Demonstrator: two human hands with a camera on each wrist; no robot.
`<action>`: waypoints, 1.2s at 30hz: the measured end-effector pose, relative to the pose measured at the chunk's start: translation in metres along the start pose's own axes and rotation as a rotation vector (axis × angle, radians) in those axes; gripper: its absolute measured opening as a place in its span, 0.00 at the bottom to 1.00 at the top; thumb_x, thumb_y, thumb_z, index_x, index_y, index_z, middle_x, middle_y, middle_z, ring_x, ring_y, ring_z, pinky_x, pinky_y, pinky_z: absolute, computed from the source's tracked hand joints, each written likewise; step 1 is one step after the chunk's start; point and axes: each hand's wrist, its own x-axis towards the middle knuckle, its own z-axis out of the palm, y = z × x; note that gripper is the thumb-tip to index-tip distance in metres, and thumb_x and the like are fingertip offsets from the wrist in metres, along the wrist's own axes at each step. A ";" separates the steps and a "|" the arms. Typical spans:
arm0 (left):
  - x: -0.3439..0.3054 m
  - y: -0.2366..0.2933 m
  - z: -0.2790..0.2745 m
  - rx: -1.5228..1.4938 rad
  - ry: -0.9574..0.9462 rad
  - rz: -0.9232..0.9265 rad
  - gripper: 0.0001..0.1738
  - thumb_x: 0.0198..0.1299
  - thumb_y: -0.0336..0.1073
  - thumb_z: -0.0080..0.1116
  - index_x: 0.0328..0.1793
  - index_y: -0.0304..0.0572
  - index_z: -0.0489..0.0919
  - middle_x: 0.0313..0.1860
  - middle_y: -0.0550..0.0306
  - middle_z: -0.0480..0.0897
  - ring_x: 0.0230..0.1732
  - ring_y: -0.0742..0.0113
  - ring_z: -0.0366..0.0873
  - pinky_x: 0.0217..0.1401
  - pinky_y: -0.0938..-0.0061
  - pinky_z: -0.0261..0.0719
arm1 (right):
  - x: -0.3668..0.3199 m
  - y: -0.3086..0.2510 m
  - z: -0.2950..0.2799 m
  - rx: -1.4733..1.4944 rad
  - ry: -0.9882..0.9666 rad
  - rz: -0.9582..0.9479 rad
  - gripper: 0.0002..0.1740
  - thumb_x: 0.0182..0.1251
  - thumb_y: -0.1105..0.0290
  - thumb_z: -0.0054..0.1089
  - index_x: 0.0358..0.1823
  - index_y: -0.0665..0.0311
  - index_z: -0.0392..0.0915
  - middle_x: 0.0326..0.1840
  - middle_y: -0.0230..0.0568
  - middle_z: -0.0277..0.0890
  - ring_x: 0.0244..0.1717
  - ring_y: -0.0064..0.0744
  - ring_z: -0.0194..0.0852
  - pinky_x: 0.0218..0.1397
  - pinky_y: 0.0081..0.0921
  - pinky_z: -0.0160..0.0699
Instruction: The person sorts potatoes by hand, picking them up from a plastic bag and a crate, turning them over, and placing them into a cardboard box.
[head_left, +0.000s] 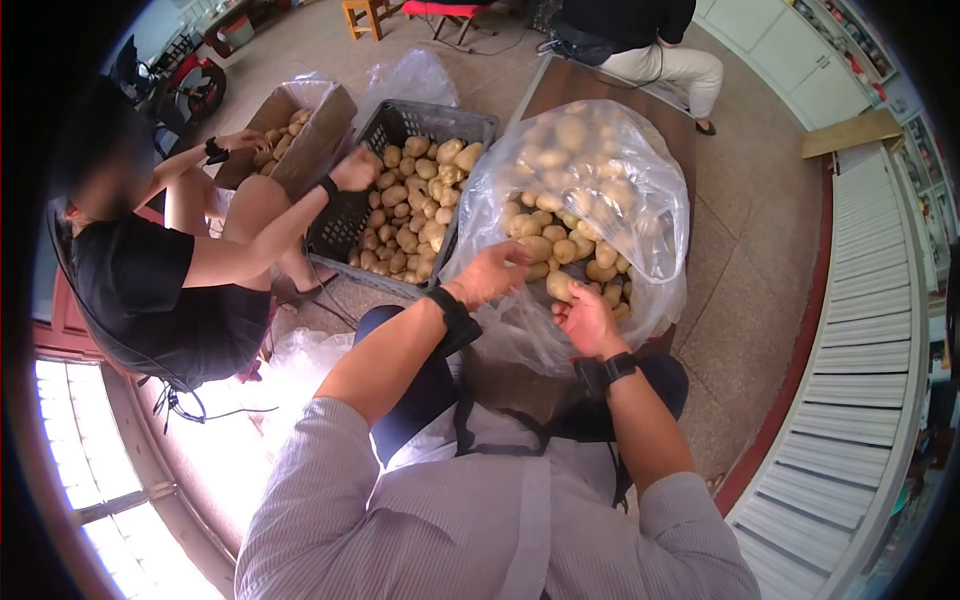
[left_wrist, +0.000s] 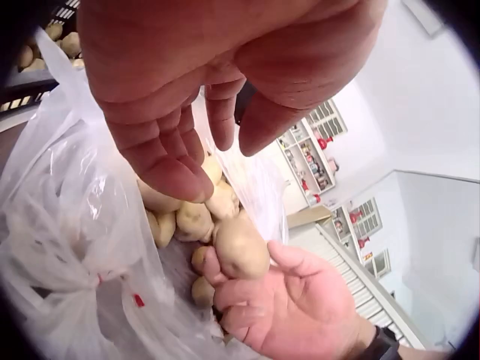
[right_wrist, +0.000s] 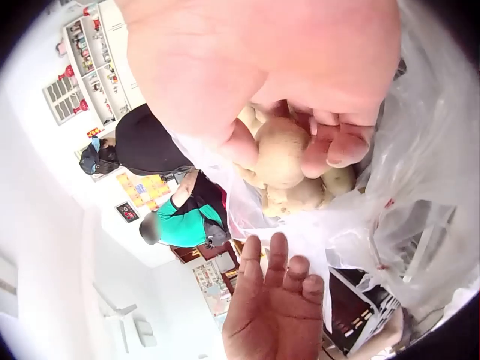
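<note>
Potato in your right grip, thumb and fingers round it, sits over the open mouth of the clear plastic bag. Your left grip is open and empty; hold the potato lightly, knuckles clear of the bag's loose folds.
</note>
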 end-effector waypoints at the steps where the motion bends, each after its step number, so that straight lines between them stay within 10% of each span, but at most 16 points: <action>1: -0.002 0.001 0.004 0.021 -0.031 -0.026 0.24 0.63 0.31 0.62 0.66 0.39 0.75 0.54 0.58 0.80 0.41 0.69 0.82 0.39 0.76 0.82 | -0.002 0.000 0.004 0.004 -0.057 0.053 0.17 0.75 0.54 0.52 0.54 0.57 0.74 0.40 0.33 0.76 0.34 0.28 0.71 0.39 0.28 0.69; 18: -0.002 0.006 0.008 -0.196 -0.277 -0.084 0.27 0.65 0.38 0.65 0.67 0.35 0.73 0.43 0.55 0.82 0.36 0.71 0.82 0.37 0.77 0.84 | 0.000 0.009 0.027 -0.456 0.128 -0.034 0.27 0.76 0.43 0.51 0.34 0.62 0.76 0.23 0.30 0.69 0.20 0.25 0.66 0.24 0.25 0.66; 26: -0.001 0.014 -0.009 -0.375 -0.073 -0.063 0.19 0.69 0.38 0.59 0.62 0.37 0.75 0.43 0.56 0.80 0.34 0.68 0.83 0.36 0.75 0.85 | 0.020 -0.004 -0.042 -1.582 0.531 -0.702 0.16 0.65 0.64 0.62 0.52 0.61 0.80 0.47 0.51 0.80 0.45 0.47 0.82 0.48 0.40 0.80; 36: 0.012 0.006 -0.046 -0.638 0.216 -0.007 0.17 0.68 0.36 0.57 0.61 0.43 0.74 0.47 0.54 0.81 0.38 0.60 0.83 0.38 0.67 0.83 | 0.007 0.009 -0.036 -1.715 0.391 -0.488 0.23 0.64 0.69 0.60 0.61 0.59 0.74 0.64 0.49 0.69 0.58 0.54 0.75 0.57 0.46 0.78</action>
